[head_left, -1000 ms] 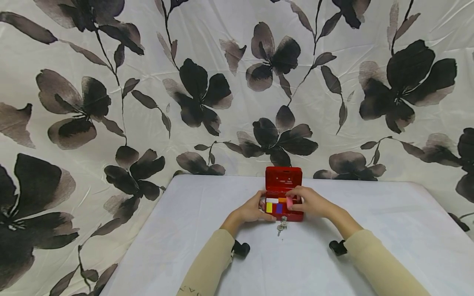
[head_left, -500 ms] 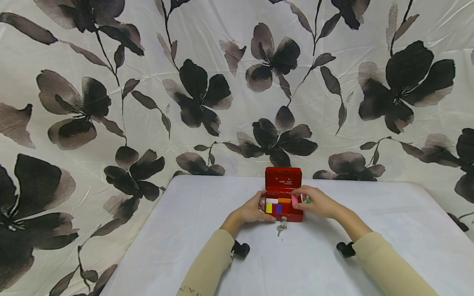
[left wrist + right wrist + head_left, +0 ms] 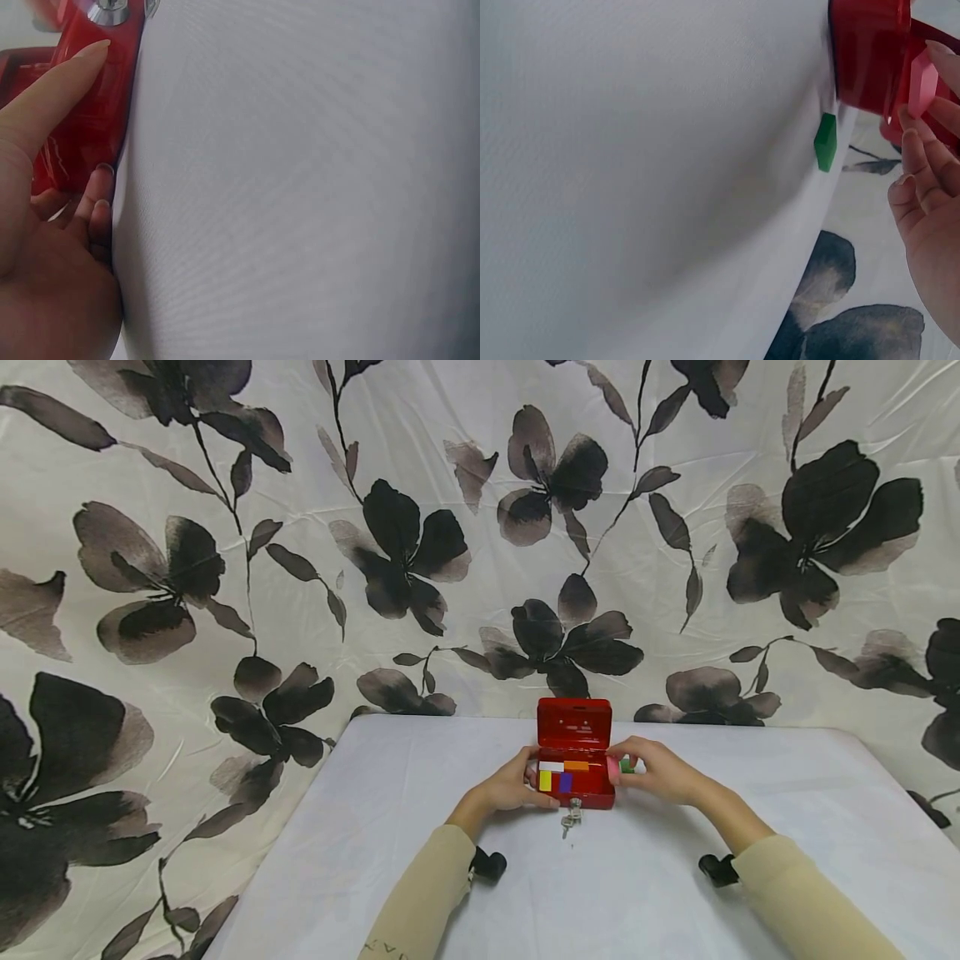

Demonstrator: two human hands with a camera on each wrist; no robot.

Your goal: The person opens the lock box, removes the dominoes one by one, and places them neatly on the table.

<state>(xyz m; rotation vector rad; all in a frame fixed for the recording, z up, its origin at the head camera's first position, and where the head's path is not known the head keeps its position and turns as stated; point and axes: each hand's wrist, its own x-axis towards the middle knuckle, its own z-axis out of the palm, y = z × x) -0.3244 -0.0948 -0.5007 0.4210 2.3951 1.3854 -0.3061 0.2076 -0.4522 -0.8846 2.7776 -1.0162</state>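
A red cash box [image 3: 588, 799] stands with its lid [image 3: 574, 723] raised. My left hand [image 3: 510, 787] grips its left side, thumb along the front wall [image 3: 94, 97] beside the lock. Between thumb and fingers, my right hand [image 3: 663, 774] pinches a pink block [image 3: 924, 84] at the box's right rim. Inside lie a white block [image 3: 551, 767], an orange block [image 3: 576, 766], a yellow block [image 3: 545, 780] and a purple block [image 3: 566, 782]. Just right of the box, a green block [image 3: 826, 142] rests on the table, partly hidden by my right hand in the head view.
Keys [image 3: 567, 824] hang from the lock at the box's front. A white cloth covers the table [image 3: 600, 902], its far edge close behind the box. Behind that hangs a white curtain [image 3: 300, 460] with dark flowers.
My right hand has carried the pink block rightward, from over the box's inside to its right rim. The orange and green blocks now show more. My left hand has stayed put.
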